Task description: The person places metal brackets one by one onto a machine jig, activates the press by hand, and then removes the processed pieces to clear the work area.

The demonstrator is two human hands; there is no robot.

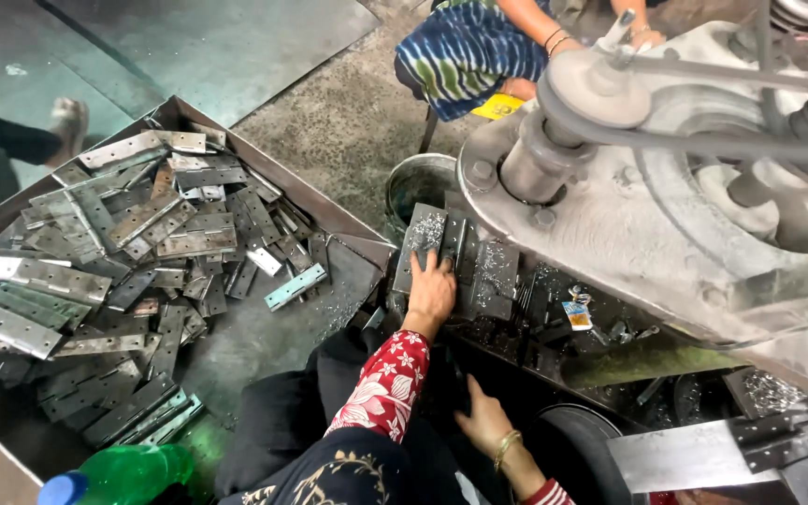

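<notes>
Dozens of grey hinges (142,234) heaped loose in a sheet-metal tray (348,234) at far left, corners and knuckles pointing every way; green bottle (128,472) lying below the tray's near edge. Little free room on that side beyond the bare strip of tray floor toward its right corner.

Further right, left hand (430,292) laid palm-down, fingers spread, on a small stack of hinge plates (479,266) resting on the machine bed just beneath the grey casting; pressing, not pinching. Probably best to keep the palm flat and the fingertips back from the plates' far edge, to square the stack with even downward pressure, and to brush no swarf with bare skin, since bright chips lie over the plates and the bed. Metal bucket (418,182) just behind the stack, so small room for sliding away from the body.

Right hand (483,421) lower, near the lap, resting on something dark; cannot tell whether closed on anything.

At right, pulley (591,89) and belt (703,140) exposed above the bed: keep sleeve and bangle low and well apart from them. Sharp-edged steel plate (685,454) at lower right narrowing the room beside the right forearm
</notes>
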